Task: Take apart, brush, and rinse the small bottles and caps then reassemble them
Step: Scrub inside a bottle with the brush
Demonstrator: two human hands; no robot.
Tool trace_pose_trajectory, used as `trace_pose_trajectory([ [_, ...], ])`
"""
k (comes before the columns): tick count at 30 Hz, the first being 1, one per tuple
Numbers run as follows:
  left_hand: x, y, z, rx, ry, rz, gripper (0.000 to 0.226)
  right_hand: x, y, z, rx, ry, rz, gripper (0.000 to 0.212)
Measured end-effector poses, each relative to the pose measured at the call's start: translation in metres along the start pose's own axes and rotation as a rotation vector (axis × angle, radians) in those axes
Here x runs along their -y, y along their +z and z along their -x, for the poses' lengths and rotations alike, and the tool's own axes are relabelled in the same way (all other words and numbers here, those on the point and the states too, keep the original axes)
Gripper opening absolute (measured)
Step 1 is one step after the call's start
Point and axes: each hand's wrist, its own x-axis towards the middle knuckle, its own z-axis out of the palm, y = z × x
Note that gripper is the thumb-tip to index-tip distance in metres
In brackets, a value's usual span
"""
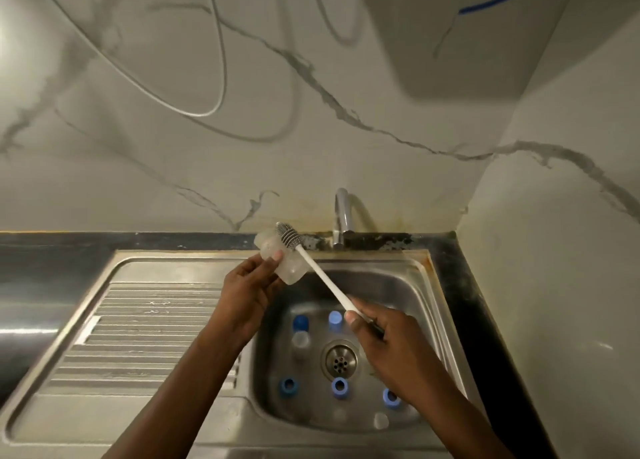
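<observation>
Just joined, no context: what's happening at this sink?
A person is brushing a small clear bottle over the steel sink. The left hand grips the bottle; the right hand holds a white-handled brush, its bristle head at the bottle's far end. Loose blue caps and clear pieces lie in the basin. No water shows from the tap.

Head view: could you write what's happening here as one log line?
left hand: holds clear plastic small bottle | right hand: holds white-handled grey-bristled brush, head at bottle | steel sink: blue caps in basin
</observation>
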Motion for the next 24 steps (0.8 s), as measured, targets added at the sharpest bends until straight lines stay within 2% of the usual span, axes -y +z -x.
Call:
trace_pose_trajectory([
  [6,-0.026,-0.018,0.004,-0.053,0.067,0.135,0.051,0.015,0.014,-0.006,0.058,-0.033,0.016,0.035],
  [9,-0.045,-0.027,-0.001,-0.122,0.123,0.192,0.048,0.024,0.022,-0.005,0.089,-0.053,0.022,0.024],
  [12,-0.052,-0.032,0.0,-0.172,0.125,0.233,0.045,0.032,0.026,-0.004,0.096,-0.068,0.039,0.024],
  [15,-0.043,-0.034,0.006,-0.155,0.107,0.248,0.046,0.042,0.028,-0.008,0.104,-0.058,0.049,0.024],
  [20,-0.024,-0.033,0.019,-0.071,0.053,0.221,0.044,0.061,0.039,-0.026,0.089,-0.048,0.083,0.042],
  [24,-0.036,-0.039,0.02,-0.107,0.116,0.23,0.045,0.071,0.044,-0.029,0.109,-0.071,0.066,0.042],
])
